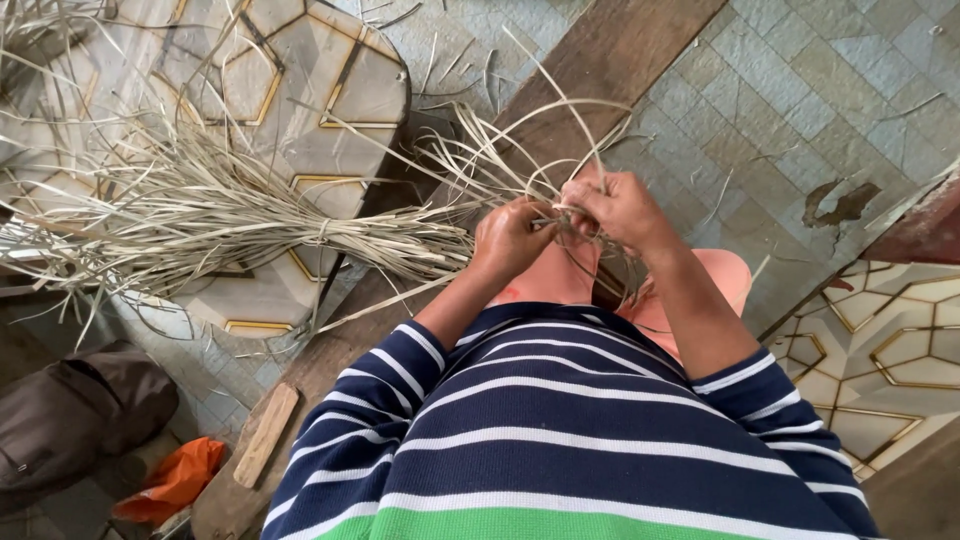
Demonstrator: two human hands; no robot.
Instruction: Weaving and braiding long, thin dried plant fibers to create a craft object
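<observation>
Both hands pinch thin pale dried fibre strands [560, 215] in front of the person's chest: the left hand [512, 240] grips with fingers curled tight, and the right hand [618, 208] presses thumb and fingers on the same strands where they cross. It looks like the twisting or plaiting step; keeping it tight would call for steady tension and a fresh strand fed in. Beneath sits one pink plastic stool [725, 275]. Farther left lie one small wooden stick [266, 434], one orange cloth [172, 482], one tied bundle of dry fibre [200, 215] and one long wooden plank [620, 50].
</observation>
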